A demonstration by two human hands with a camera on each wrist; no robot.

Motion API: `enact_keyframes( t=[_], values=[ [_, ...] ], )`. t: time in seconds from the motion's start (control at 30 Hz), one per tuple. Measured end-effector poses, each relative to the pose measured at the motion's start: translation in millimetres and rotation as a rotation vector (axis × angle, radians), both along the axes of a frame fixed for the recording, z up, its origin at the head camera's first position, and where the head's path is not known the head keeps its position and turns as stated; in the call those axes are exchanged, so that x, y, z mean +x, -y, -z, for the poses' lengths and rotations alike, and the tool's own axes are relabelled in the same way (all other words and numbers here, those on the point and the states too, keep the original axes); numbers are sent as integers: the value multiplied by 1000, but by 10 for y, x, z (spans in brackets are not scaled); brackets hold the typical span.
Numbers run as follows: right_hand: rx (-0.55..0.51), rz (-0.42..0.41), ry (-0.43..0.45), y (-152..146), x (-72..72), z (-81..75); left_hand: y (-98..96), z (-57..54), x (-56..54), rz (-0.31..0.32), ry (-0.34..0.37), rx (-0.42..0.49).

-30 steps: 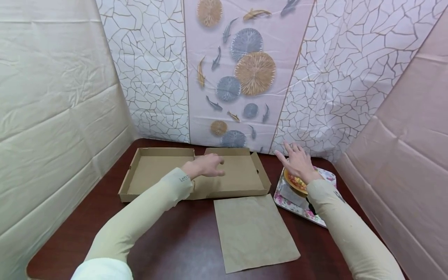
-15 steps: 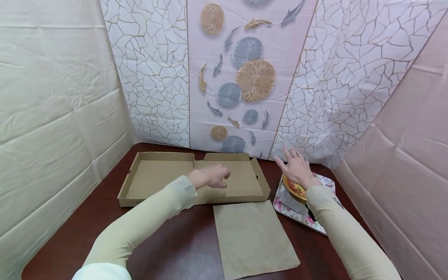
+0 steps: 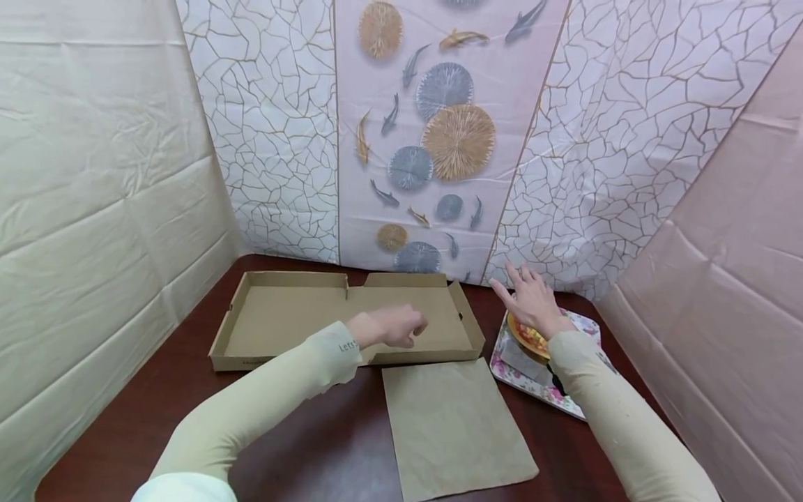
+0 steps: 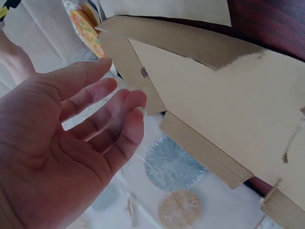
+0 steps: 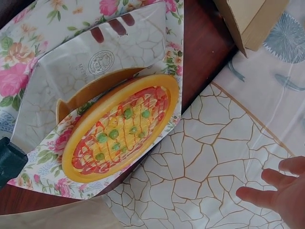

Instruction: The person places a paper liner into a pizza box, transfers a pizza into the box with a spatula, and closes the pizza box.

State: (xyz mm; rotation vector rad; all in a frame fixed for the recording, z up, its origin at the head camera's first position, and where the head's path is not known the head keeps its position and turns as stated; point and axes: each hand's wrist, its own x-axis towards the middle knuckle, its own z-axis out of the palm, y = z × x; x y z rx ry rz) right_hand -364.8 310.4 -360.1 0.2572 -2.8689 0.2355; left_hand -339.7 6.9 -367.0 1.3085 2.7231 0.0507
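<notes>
My left hand point(image 3: 390, 325) hovers over the right half of an open cardboard pizza box point(image 3: 285, 317). In the left wrist view its fingers are loosely bent, with nothing between them. At the right, my right hand point(image 3: 532, 301) is held above a floral tray point(image 3: 586, 326), fingers spread and holding nothing. A pizza point(image 5: 121, 131) with a raised yellow crust, red sauce and green bits is on the tray side, partly hidden by the hand in the head view. Beside it lies a wide, mirror-like metal blade point(image 5: 138, 45) with a dark handle point(image 5: 12, 160).
A sheet of brown paper point(image 3: 461, 427) lies on the dark red-brown table point(image 3: 326, 432), in front of the box and left of the tray. A patterned cloth point(image 3: 414, 139) hangs behind the table, and plain cloth walls point(image 3: 106, 230) stand on both sides.
My left hand has moved to the right over the box, its fingers bending more. The right hand stays above the tray. The head view has tilted slightly.
</notes>
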Motion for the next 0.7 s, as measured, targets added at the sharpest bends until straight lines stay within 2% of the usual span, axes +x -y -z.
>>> enact_keyframes(
  t=[0.23,0.37,0.5,0.7],
  values=[
    [1,-2,-6,-5,25,13,-161,42,61,102,-1,-21],
    [-4,-4,12,1,34,13,-244,118,89,140,-15,-11],
    [-10,-1,15,-5,35,14,-308,220,111,135,-24,10],
    [2,-13,24,-13,19,24,-380,342,144,67,-22,14]
  ],
)
